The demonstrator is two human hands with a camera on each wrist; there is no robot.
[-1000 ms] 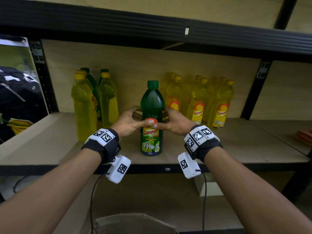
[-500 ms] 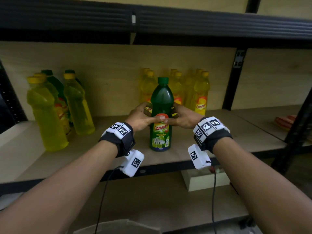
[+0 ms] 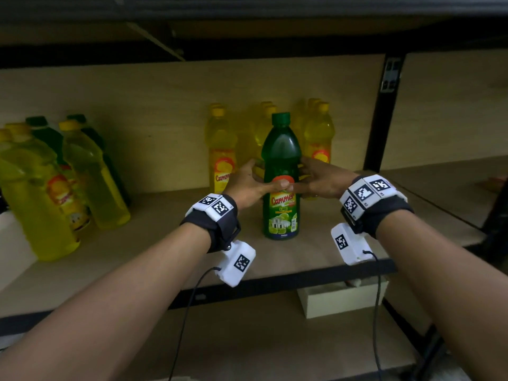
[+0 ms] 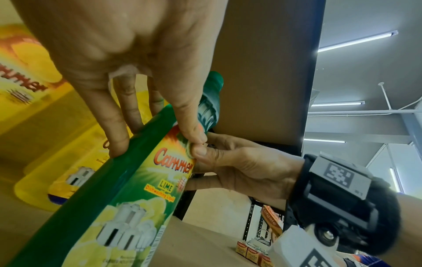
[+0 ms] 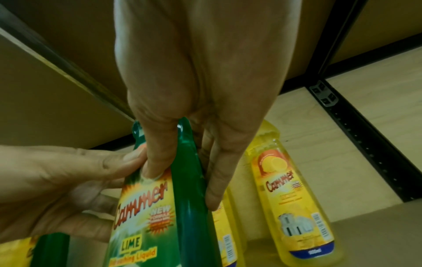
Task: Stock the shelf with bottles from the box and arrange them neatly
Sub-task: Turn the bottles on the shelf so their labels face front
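A green lime dish-liquid bottle (image 3: 280, 215) stands upright near the front of the wooden shelf (image 3: 137, 257). My left hand (image 3: 255, 184) holds its left side, thumb on the front label. My right hand (image 3: 309, 182) holds its right side, thumb meeting the left thumb. In the left wrist view the left hand (image 4: 155, 142) pinches the green bottle (image 4: 137, 180) between thumb and fingers. In the right wrist view the right hand (image 5: 182, 186) pinches the green bottle (image 5: 187, 225) the same way. Yellow bottles (image 3: 222, 152) stand in a row right behind it.
A mixed group of yellow and green bottles (image 3: 41, 193) stands at the shelf's left. A black upright post (image 3: 383, 119) rises to the right. The upper shelf hangs low overhead. A white box (image 3: 341, 298) sits below the shelf. Small toothpaste boxes (image 4: 250, 251) lie further right.
Held by both hands throughout, the green bottle has slid right, from the gap between the two groups to just in front of the yellow row. My view has swung right too.
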